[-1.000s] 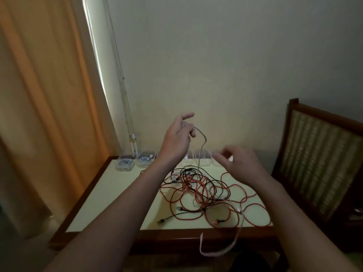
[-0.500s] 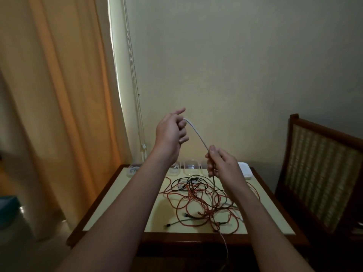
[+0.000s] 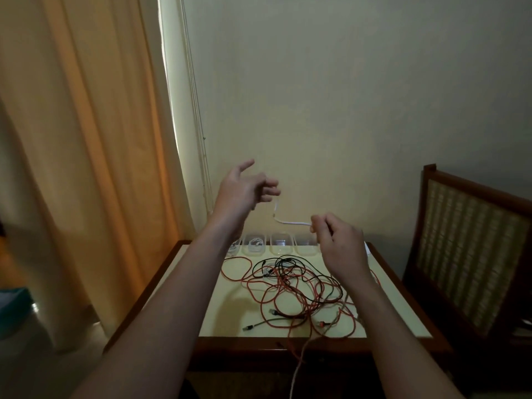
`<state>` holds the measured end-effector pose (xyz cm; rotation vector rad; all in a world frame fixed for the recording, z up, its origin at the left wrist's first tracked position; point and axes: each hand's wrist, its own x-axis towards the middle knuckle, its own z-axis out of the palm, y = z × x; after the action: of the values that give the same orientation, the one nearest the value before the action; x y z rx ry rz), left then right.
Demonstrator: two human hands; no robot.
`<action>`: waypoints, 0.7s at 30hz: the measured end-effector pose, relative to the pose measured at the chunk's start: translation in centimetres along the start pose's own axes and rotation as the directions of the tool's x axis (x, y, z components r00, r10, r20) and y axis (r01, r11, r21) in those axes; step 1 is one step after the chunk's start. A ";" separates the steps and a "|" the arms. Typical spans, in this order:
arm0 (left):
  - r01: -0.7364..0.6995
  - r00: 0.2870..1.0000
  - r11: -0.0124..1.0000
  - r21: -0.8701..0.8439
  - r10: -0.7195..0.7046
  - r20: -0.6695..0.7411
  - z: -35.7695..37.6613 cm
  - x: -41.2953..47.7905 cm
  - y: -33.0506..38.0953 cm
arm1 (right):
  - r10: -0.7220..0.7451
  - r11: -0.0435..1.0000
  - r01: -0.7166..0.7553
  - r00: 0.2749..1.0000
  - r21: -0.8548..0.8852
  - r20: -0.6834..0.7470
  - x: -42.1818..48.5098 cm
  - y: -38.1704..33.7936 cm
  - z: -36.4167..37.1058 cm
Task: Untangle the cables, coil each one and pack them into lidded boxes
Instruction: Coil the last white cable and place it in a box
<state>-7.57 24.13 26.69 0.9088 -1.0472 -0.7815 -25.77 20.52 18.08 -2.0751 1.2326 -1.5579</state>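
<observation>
Raised above the table, my left hand (image 3: 244,188) has its thumb up and fingers loosely spread. The end of a white cable (image 3: 290,222) stands just under its fingertips; contact is unclear. My right hand (image 3: 338,243) pinches that cable, which runs down behind my right arm and hangs off the table's front edge. A tangle of red and black cables (image 3: 288,286) lies on the cream tabletop (image 3: 227,315). Several clear plastic boxes (image 3: 282,243) line the back edge, some holding coiled cables.
A wooden chair with a woven back (image 3: 472,254) stands close on the right. An orange curtain (image 3: 86,168) hangs at the left, with thin cords beside the wall. The table has a dark wooden rim (image 3: 259,345).
My left hand has opened, its thumb lifting off the cable end. My right hand slid along the white cable to the right and lower, so the span between the hands now lies nearly level.
</observation>
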 end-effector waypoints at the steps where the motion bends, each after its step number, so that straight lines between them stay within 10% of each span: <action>1: -0.010 0.999 0.999 0.054 0.008 0.047 0.3 -0.5 -0.2 | -0.050 0.998 0.049 0.999 -0.033 -0.018 0.3 -0.4 -0.3; 10: 0.047 0.952 0.959 0.281 -0.128 0.280 2.4 -3.1 -2.6 | -0.264 0.961 0.261 0.964 -0.095 -0.024 2.5 -2.7 -1.2; 21: 0.344 0.906 0.936 -0.069 -0.312 0.287 1.9 -2.1 -2.1 | 0.054 0.978 -0.063 0.997 0.198 0.047 1.3 -2.9 -2.0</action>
<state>-10.27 24.63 24.40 0.9040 -1.0847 -1.2687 -26.07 21.80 21.61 -1.9179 1.0654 -1.5358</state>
